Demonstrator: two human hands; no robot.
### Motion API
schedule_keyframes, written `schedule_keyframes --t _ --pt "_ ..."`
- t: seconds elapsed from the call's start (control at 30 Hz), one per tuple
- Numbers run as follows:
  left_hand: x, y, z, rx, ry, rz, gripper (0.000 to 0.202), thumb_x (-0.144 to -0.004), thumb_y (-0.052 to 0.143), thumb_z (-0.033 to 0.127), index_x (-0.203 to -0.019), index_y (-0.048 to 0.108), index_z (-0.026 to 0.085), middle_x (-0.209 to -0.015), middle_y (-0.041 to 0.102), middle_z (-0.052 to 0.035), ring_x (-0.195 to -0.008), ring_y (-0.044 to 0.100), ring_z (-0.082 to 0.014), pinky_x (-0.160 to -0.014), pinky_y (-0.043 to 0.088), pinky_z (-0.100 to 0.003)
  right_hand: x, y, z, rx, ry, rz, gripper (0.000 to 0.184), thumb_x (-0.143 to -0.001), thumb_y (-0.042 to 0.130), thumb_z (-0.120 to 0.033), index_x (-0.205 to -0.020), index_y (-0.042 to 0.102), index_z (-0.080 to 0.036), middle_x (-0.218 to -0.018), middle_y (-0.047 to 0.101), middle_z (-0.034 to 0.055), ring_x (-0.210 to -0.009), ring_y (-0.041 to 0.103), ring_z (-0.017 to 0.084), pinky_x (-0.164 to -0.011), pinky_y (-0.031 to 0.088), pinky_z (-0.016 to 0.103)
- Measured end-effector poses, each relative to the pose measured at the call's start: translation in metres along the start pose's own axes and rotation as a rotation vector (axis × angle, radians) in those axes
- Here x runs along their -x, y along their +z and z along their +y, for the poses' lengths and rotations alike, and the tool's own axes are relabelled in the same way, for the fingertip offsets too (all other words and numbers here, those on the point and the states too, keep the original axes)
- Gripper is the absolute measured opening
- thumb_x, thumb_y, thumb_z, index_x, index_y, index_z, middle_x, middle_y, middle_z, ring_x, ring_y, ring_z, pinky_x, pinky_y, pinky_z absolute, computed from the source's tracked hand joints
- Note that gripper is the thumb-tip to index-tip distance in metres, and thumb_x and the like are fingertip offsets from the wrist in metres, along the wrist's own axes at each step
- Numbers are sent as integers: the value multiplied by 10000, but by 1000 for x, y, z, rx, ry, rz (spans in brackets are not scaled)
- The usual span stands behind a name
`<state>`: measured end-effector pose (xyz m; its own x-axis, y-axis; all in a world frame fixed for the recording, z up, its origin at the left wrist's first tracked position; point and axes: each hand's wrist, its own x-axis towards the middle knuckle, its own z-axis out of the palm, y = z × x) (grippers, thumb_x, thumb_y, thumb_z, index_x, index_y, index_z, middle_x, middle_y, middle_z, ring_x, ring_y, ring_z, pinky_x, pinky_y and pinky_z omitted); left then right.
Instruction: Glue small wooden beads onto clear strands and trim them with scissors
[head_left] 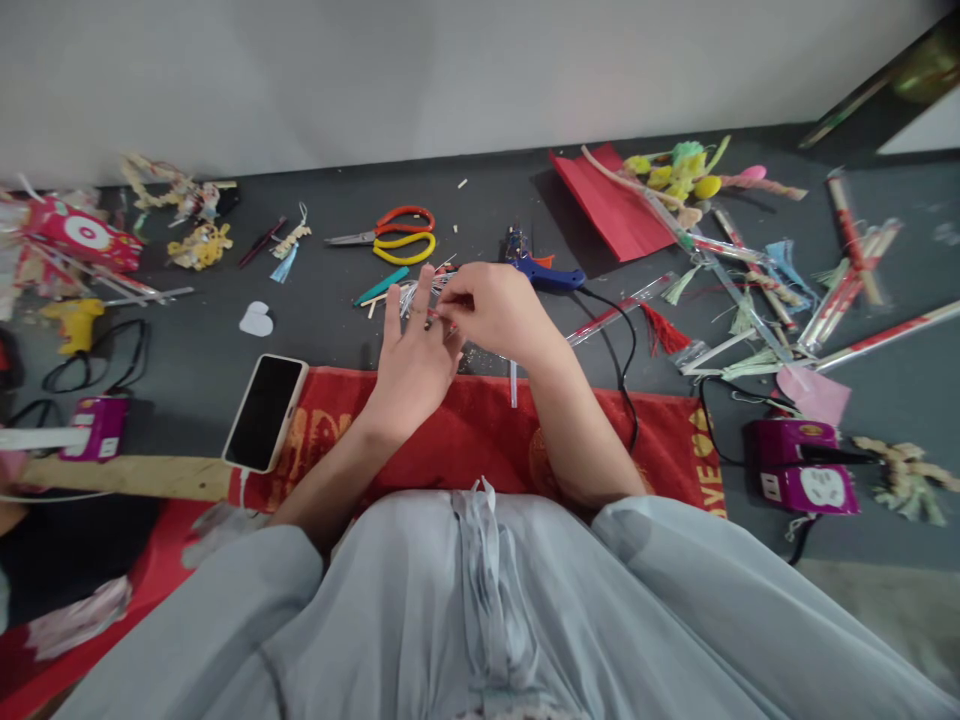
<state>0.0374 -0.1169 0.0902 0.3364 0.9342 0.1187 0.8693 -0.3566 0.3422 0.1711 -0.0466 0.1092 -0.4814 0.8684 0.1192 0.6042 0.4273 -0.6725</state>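
My left hand [416, 375] is over the dark table at the front of a red towel [480, 430], two fingers stretched up and its other fingertips closed against my right. Bent over from the right, my right hand [499, 310] pinches at the same spot. Whatever lies between the fingertips is too small and hidden to make out. Just behind the hands are a bundle of thin white strands [409, 298] and a teal pen-like tool [381, 286]. A blue glue gun [551, 275] rests close to my right hand. Scissors [386, 237] with red and yellow handles lie further back.
A phone [266, 412] is at the left, near a heart-shaped white paper [256, 319] and a yellow glue gun [75, 322]. At the right lie red paper [615, 205], a red tassel [664, 328], wrapped sticks [851, 290] and a purple box [802, 465]. A black cable [626, 350] crosses the towel.
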Motion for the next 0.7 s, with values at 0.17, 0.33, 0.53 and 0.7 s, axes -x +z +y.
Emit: schedule_keyframes --t 0.17,0.33,0.53,0.7 --pt "0 -7 3 -140 19 -46 413 -904 445 232 -1303 528 300 -1565 313 25 -1502 -29 -322 -1194 -54 -657 0 -10 16 100 141 219 212 -820 509 -124 -825 718 -163 -877 698 62 -825 603 174 -732 409 307" --pt "-1 -14 3 -274 6 -88 589 -871 493 301 -1439 337 295 -1604 174 44 -1503 -51 -334 -1187 28 -694 3 -26 36 147 245 420 147 -842 580 -210 -857 724 -186 -896 724 44 -849 637 186 -746 431 308" --pt "-6 -20 -15 -143 -74 -105 551 -906 464 351 -1436 369 230 -1589 249 -70 -1486 115 -375 -1165 188 -634 5 -35 51 118 333 469 128 -835 608 -257 -811 712 -185 -838 730 51 -787 628 166 -725 423 298" --pt "-4 -24 -48 240 -253 -40 562 -926 423 396 -1455 327 233 -1278 641 -84 -1101 648 -207 -937 512 -338 5 -35 53 154 351 418 147 -858 585 -264 -835 697 -172 -838 723 65 -777 615 164 -704 399 297"
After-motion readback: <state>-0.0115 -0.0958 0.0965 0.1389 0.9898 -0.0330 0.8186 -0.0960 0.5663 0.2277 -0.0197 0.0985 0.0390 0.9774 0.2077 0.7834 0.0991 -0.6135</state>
